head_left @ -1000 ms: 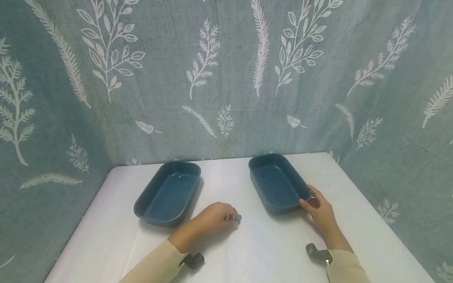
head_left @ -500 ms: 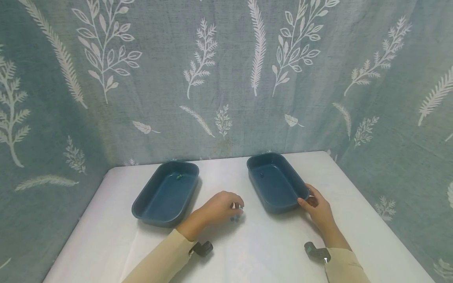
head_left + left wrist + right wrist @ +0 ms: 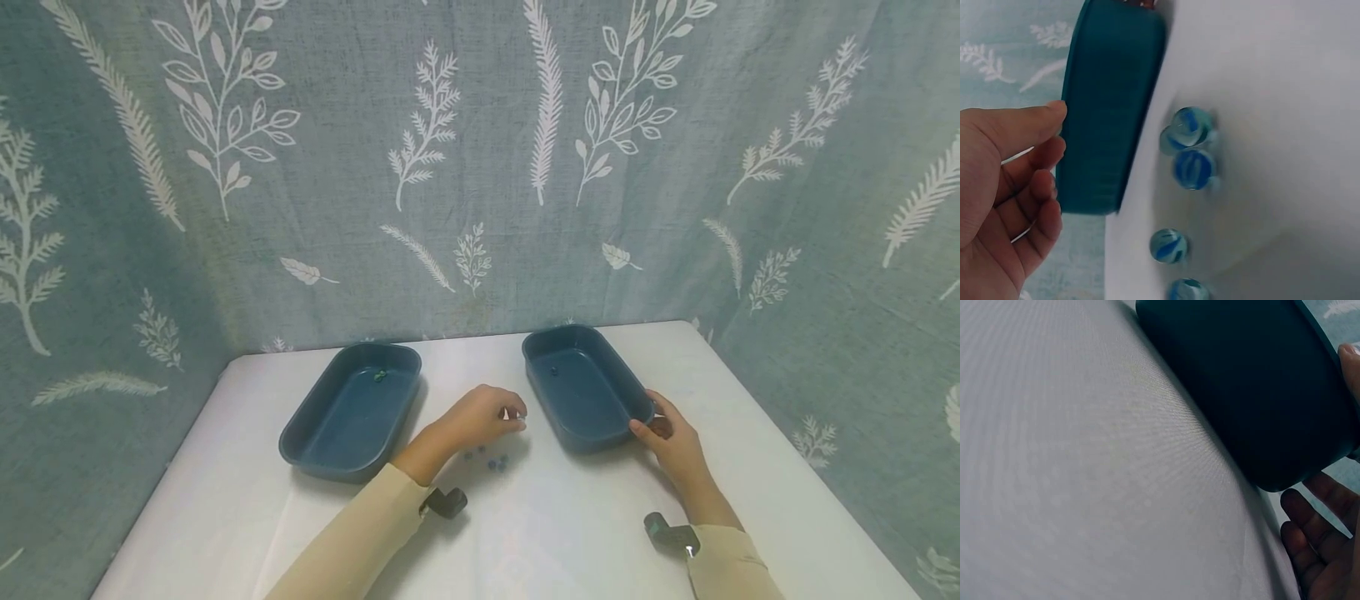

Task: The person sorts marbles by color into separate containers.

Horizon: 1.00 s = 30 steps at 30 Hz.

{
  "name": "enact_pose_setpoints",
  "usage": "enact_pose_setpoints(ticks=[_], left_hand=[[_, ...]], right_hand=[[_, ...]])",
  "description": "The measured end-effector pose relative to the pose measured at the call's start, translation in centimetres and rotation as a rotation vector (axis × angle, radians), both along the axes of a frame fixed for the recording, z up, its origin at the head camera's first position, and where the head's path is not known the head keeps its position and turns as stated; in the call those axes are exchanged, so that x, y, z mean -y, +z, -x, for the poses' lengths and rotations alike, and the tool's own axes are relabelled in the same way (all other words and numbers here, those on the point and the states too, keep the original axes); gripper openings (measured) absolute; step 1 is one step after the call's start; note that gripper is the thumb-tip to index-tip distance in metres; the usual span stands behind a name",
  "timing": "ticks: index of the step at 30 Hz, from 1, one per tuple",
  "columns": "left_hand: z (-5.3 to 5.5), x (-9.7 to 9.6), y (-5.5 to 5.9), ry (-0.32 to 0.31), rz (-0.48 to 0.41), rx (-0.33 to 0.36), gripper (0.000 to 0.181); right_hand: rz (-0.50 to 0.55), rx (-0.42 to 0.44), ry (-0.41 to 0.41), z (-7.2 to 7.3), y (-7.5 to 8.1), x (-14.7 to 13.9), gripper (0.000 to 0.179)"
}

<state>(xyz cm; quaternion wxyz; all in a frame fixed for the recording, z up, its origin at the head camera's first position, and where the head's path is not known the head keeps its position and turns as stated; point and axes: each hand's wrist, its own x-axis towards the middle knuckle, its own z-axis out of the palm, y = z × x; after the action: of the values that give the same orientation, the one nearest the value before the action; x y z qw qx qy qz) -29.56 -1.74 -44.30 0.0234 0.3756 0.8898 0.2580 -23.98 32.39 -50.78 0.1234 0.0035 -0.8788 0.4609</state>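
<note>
In the head view my left hand (image 3: 486, 415) is above the table, left of the right-hand blue tray (image 3: 592, 440). Its thumb and fingers pinch a small glassy piece, apparently a marble (image 3: 521, 419), mostly covered by the fingertips. Several loose blue-swirled glass marbles (image 3: 1194, 168) lie on the white cloth below that hand. My right hand (image 3: 675, 442) holds the near right corner of the right-hand tray, thumb at the rim and fingers along the outer side. A small dark marble (image 3: 554, 371) rests inside this tray, toward its far end.
A second blue tray (image 3: 352, 462) stands on the left, with a few green marbles (image 3: 380, 376) near its far end. The white-covered table (image 3: 570, 533) runs back to a grey-green leaf-patterned curtain (image 3: 337, 167), which also encloses both sides.
My left hand has lifted from the marbles and moved forward and right toward the right-hand tray, uncovering several marbles on the cloth. The right hand keeps its hold on the tray corner.
</note>
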Motion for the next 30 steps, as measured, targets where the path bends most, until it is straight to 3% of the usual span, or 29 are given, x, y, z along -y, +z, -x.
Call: enact_pose_setpoints(ticks=[10, 19, 30], left_hand=[[2.3, -1.0, 0.3, 0.021, -0.018, 0.018, 0.013], [4.8, -1.9, 0.8, 0.094, -0.068, 0.036, 0.018], [7.1, -3.8, 1.5, 0.139, -0.071, 0.002, 0.020]], right_hand=[[-0.005, 0.001, 0.006, -0.1, 0.2, 0.0, 0.068], [0.030, 0.007, 0.010, -0.2, 0.5, 0.0, 0.068], [0.059, 0.001, 0.004, -0.1, 0.4, 0.0, 0.068]])
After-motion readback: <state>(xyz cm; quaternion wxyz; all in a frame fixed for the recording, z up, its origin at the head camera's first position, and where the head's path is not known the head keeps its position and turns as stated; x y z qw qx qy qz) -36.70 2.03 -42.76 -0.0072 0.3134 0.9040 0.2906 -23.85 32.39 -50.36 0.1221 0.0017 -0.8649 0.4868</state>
